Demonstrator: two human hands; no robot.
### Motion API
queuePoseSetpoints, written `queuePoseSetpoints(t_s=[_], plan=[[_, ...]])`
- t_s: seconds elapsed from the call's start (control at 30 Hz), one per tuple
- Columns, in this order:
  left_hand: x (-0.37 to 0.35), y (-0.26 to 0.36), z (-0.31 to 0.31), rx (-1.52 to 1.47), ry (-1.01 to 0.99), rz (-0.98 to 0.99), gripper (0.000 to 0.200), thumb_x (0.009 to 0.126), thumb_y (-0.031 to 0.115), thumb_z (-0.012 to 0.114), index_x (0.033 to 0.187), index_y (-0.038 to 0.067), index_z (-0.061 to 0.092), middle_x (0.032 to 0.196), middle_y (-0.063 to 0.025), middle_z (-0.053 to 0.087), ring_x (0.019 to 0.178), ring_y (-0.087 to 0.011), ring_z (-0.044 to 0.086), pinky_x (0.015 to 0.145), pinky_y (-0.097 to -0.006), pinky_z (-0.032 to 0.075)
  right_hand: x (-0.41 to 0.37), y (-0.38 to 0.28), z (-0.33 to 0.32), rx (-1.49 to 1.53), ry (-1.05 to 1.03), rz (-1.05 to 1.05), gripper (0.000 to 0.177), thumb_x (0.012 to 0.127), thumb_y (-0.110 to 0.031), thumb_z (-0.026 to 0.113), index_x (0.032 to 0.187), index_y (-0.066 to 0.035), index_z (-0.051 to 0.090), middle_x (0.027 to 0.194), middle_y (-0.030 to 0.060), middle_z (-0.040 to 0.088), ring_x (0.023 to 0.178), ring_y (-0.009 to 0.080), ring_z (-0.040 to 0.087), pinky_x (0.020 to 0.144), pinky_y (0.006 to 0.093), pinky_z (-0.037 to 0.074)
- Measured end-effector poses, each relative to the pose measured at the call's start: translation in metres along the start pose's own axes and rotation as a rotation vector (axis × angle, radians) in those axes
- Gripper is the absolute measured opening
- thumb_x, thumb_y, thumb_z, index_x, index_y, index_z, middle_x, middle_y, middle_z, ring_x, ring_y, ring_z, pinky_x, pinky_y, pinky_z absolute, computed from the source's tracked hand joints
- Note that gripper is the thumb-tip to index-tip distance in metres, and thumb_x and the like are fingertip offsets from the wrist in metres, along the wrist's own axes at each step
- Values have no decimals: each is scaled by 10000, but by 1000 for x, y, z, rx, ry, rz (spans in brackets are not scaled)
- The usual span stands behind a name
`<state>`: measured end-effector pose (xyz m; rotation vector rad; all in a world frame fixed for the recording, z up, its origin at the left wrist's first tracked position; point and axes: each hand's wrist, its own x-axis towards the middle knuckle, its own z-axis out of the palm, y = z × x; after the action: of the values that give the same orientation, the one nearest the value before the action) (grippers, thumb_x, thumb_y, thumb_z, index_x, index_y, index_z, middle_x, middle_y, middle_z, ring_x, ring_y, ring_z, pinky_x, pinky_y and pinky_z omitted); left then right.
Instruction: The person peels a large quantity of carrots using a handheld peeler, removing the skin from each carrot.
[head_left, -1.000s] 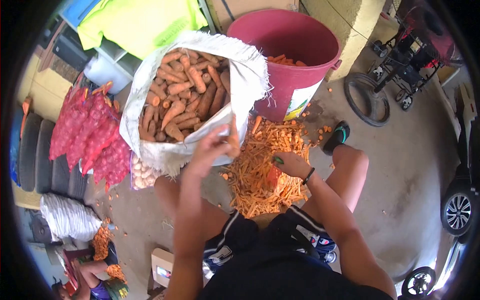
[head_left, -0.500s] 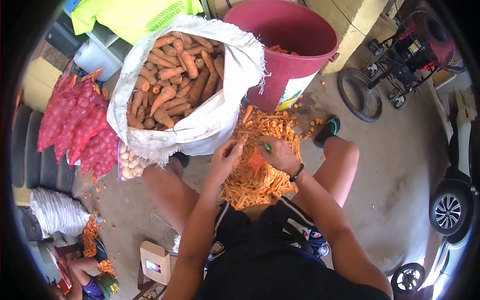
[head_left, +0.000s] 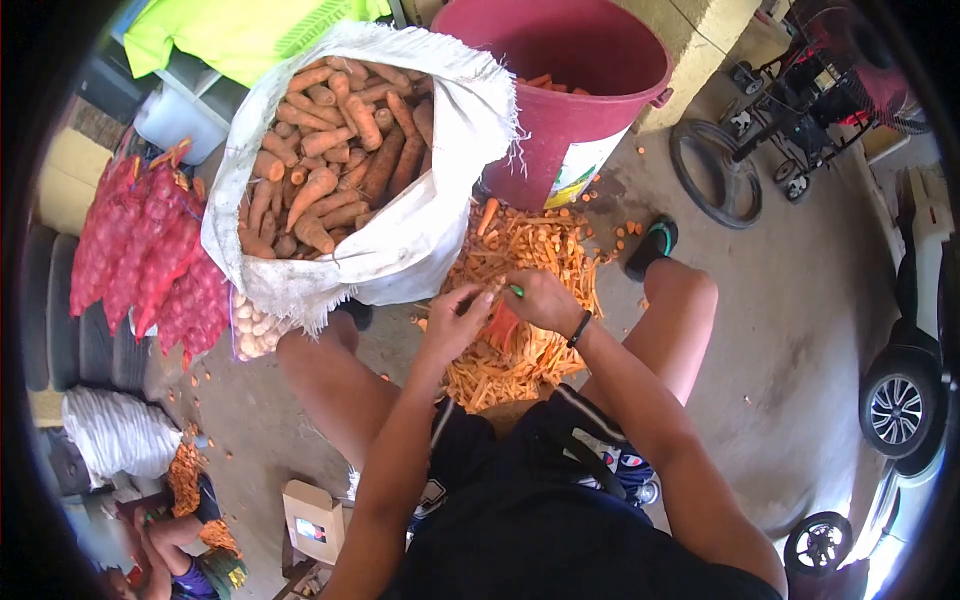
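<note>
I see a grey floor with a heap of orange peels beside a white sack of carrots and a red bucket. The left hand grips a carrot over the peels. The right hand, touching it, grips a green peeler, and the hands hide most of both.

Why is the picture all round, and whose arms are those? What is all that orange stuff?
The camera sits on a person's head and looks down, so the arms are that person's own. The lens bends the picture round. The left hand holds a carrot. The right hand grips a green-handled tool, probably a peeler. Under the hands, a heap of orange peelings lies on the concrete floor. Next to it stand a white sack full of more carrots and a red bucket.
</note>
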<state>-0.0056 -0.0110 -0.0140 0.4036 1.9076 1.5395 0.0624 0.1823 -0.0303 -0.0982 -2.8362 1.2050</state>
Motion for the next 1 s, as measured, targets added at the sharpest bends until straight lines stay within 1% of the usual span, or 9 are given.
queuePoseSetpoints(t_s=[0.1,0.17,0.27,0.43,0.53,0.67,0.77,0.9,1.0], plan=[[2,-13,4,15,61,103,267,976,248,692,1034,-12,698,757,26,603,705,-51,506,611,-240,415,6,13,1,-78,-128,32,279,840,-245,680,995,-13,682,877,248,686,855,418,670,772,479,542],[-2,-15,5,-103,52,80,277,993,239,666,1118,-8,686,848,22,626,737,-55,519,638,-238,439,0,74,28,-257,-305,58,353,804,-305,705,1008,-17,682,905,235,693,892,403,674,795,469,538],[3,-8,0,-428,87,13,324,1023,211,608,1272,4,627,1026,1,653,822,-75,576,722,-252,498,-2,52,-5,-161,-452,64,418,795,-359,729,1026,-18,662,895,216,687,891,391,666,791,452,526],[8,-23,-12,-766,94,-129,425,1071,204,475,1460,36,458,1185,-58,643,960,-154,658,783,-308,583,-2,-2,-35,309,-22,15,556,684,-300,941,1048,-17,630,835,76,604,754,152,579,691,329,500],[9,-14,-2,-801,35,-196,446,1078,200,443,1497,48,418,1272,-97,635,1071,-197,665,875,-328,568,-5,-20,-27,312,96,-98,491,709,-206,908,1057,-9,623,899,125,640,769,241,642,729,346,524],[4,-17,2,-783,-33,-247,464,1078,192,440,1519,56,394,1296,-118,623,1077,-203,665,878,-337,569,-3,-17,-23,212,110,-228,526,686,-203,926,1077,-2,637,976,103,656,785,214,632,727,331,530],[0,-12,0,-754,-70,-267,464,1078,190,440,1519,55,394,1242,-118,636,996,-191,671,794,-345,588,4,-8,-30,174,201,-226,438,710,-172,901,1044,-32,654,946,126,664,815,268,672,719,384,544],[-10,4,-2,-611,-142,-299,470,1072,186,453,1512,33,394,1205,-116,637,923,-178,664,703,-358,596,14,22,-54,58,416,-85,476,708,-190,910,1085,-27,668,965,121,680,809,207,677,691,355,549],[3,-29,-13,-778,-203,-249,404,1058,153,493,1445,37,503,1238,-121,659,1048,-172,679,837,-302,584,9,7,-50,176,371,-26,495,698,-210,920,1082,-27,666,951,121,675,812,196,676,700,350,550]])
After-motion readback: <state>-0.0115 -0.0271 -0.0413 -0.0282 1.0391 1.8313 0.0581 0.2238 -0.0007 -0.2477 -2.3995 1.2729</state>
